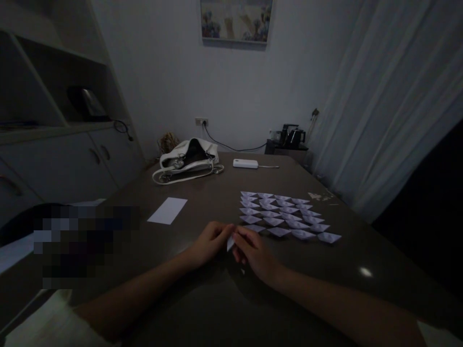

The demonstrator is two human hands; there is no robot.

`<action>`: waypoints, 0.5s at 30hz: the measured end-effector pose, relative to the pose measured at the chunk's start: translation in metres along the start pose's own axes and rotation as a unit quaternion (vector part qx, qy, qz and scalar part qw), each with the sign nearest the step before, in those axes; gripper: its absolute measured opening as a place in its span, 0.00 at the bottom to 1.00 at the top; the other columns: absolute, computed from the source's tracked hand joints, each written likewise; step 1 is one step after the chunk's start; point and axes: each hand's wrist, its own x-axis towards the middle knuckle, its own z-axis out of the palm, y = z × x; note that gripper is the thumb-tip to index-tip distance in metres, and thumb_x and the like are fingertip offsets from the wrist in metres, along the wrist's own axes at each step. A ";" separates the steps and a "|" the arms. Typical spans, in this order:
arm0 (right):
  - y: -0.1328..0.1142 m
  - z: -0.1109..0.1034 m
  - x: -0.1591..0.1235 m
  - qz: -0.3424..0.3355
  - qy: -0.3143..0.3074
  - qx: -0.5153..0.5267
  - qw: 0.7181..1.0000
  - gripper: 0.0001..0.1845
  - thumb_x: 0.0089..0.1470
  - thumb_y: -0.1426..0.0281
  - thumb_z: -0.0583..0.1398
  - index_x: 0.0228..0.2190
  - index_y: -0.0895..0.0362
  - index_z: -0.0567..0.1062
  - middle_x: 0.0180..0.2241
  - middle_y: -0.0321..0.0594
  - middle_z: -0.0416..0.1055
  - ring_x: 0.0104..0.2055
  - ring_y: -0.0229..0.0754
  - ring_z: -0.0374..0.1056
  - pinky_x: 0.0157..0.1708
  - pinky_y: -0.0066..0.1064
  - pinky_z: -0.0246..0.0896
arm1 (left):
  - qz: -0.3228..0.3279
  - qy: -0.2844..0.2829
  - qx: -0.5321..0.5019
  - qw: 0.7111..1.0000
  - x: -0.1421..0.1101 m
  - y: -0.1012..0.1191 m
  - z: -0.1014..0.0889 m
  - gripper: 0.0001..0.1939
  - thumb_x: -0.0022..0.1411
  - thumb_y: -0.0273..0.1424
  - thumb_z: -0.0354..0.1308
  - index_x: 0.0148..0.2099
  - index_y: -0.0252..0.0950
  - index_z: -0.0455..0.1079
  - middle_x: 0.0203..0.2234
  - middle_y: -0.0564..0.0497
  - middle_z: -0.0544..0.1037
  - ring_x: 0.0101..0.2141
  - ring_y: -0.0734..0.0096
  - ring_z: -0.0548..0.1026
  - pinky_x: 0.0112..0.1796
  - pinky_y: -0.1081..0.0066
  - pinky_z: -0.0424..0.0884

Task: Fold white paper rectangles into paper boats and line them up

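My left hand [211, 242] and my right hand [255, 253] meet over the dark table [202, 308], both pinched on a small folded piece of white paper [230, 243] between their fingertips. Just beyond my right hand lie several folded paper boats [285, 215] set out in neat rows. A flat white sheet of paper [167, 210] lies to the left of my hands.
A white handbag [188, 160] and a white power bank [245, 164] with a cable sit at the table's far side. Cabinets and shelves stand on the left. A kettle [292, 136] rests on a side table near the curtain [390, 96]. A blurred patch covers the left.
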 end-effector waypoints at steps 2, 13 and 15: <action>0.000 0.000 0.000 0.006 -0.001 0.014 1.000 0.18 0.58 0.57 0.53 0.26 0.57 0.65 0.15 0.28 0.59 0.15 0.30 0.52 0.15 0.22 0.45 | 0.005 0.015 -0.001 1.000 -0.001 0.000 0.001 0.31 0.63 0.49 0.44 0.21 0.30 0.68 0.13 0.53 0.67 0.17 0.78 0.60 0.19 0.77 0.53; -0.011 0.001 -0.001 0.028 -0.019 0.018 0.999 0.15 0.53 0.61 0.56 0.23 0.59 0.69 0.17 0.32 0.63 0.16 0.31 0.54 0.17 0.24 0.46 | -0.035 0.097 -0.038 0.994 -0.001 -0.003 0.002 0.29 0.61 0.50 0.45 0.17 0.33 0.60 0.12 0.54 0.64 0.16 0.77 0.61 0.19 0.77 0.54; -0.008 0.000 0.000 0.026 0.007 0.021 0.999 0.13 0.52 0.63 0.56 0.21 0.58 0.67 0.16 0.30 0.59 0.17 0.31 0.52 0.17 0.24 0.45 | -0.039 0.094 -0.036 0.994 0.000 -0.003 0.002 0.29 0.60 0.50 0.46 0.18 0.33 0.62 0.13 0.55 0.63 0.17 0.77 0.60 0.20 0.76 0.54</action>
